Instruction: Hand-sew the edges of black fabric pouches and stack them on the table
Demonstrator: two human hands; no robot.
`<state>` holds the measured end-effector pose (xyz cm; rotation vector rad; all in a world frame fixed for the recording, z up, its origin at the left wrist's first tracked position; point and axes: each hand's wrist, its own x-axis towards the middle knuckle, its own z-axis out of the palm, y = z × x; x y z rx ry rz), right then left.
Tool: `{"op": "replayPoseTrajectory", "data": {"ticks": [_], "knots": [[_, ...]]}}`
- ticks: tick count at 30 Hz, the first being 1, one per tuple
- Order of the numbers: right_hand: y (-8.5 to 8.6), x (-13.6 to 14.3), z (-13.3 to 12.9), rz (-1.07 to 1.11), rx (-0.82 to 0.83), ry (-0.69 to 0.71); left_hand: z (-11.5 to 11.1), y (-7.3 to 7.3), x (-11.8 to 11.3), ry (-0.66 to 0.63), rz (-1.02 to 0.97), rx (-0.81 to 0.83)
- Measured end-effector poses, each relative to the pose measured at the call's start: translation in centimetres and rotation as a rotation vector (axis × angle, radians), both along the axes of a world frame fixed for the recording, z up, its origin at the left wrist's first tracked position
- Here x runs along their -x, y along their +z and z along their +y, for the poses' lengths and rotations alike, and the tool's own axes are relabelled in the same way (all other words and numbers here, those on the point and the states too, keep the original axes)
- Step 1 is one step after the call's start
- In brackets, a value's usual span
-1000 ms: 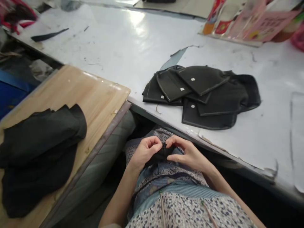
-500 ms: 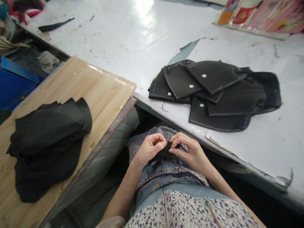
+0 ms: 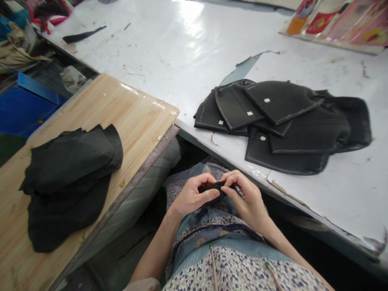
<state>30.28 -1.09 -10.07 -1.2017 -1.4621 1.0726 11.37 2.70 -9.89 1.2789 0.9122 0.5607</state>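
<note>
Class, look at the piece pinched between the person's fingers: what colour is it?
The piece is black, seen best in the head view.

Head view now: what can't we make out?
All in the head view:
Held black piece: full shape, mostly covered by left hand and right hand.
White squares on the pale-edged black pieces: any print, too small.
Pink packaging: wording blurred, rest cut off by the right edge.
Black cloth pile: lower layers, under the top one.

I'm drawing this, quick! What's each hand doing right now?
Left hand: closed, holding a black piece.
Right hand: closed, pinching the same black piece.
</note>
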Motion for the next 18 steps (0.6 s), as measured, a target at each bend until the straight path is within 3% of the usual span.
{"op": "replayPoseTrajectory", "data": {"ticks": [7, 18], "knots": [[-0.13, 0.08, 0.01, -0.007, -0.018, -0.010, 0.00, 0.68, -0.18, -0.034, 0.090, -0.147], [0.06, 0.53, 0.56, 0.027, 0.055, 0.083, 0.40, 0.95, 0.81, -0.064, 0.083, -0.076]]}}
